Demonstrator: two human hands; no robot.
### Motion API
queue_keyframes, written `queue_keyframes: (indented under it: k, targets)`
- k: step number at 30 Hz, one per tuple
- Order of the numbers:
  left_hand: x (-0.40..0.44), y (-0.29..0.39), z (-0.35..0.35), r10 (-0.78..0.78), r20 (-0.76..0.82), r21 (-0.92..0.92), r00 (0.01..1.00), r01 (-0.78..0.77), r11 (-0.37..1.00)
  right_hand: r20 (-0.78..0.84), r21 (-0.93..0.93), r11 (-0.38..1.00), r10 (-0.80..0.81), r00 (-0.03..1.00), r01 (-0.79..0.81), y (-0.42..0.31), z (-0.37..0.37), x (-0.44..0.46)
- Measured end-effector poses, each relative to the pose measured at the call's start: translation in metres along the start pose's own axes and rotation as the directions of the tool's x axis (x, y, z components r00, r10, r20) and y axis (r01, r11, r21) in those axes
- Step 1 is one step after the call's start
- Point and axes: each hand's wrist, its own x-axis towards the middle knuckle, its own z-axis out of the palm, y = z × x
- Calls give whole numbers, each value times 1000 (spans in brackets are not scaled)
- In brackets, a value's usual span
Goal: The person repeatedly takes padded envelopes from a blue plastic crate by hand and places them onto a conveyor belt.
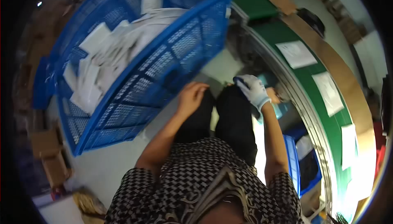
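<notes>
The left hand (191, 98), bare, hangs over the dark trousers (233, 111) just beside the near side of a large blue perforated plastic crate (137, 80), its fingers loosely bent and partly spread, with nothing seen between them. The right hand (254, 91) wears a white knit glove (257, 94) and is near the metal conveyor frame (301, 107); its fingers are bent around or against something dark at their tips, and whether they pinch it or the dark patch is part of the glove, I cannot tell. White flat packets (108, 56) lie in a jumbled heap inside the crate, on the left. On the right, a green conveyor belt (313, 85) curves from far to near, carrying more white packets (296, 54) in a spaced row. Beneath the conveyor sits a smaller blue crate (292, 164), and cardboard boxes (46, 143) stand at the far left.
</notes>
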Motion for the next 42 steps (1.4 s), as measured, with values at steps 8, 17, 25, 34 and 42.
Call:
queue_keyframes:
  k: [8,17,25,34,42]
  targets:
    - [1,18,-45,-187,-110,-262,976,153,953,203,370,929,-92,975,11,-87,68,91]
    - [93,-68,-281,-82,-121,660,989,142,738,426,179,984,-95,900,19,-83,125,130]
    - [162,-268,-317,-449,-184,966,874,245,81,463,164,986,-82,883,5,-112,123,145]
    - [183,-361,-325,-260,-196,980,945,182,-77,432,93,971,-237,870,218,-99,121,131]
    - [194,-414,-325,-7,-203,967,979,199,-162,477,34,995,-96,874,91,-78,151,108]
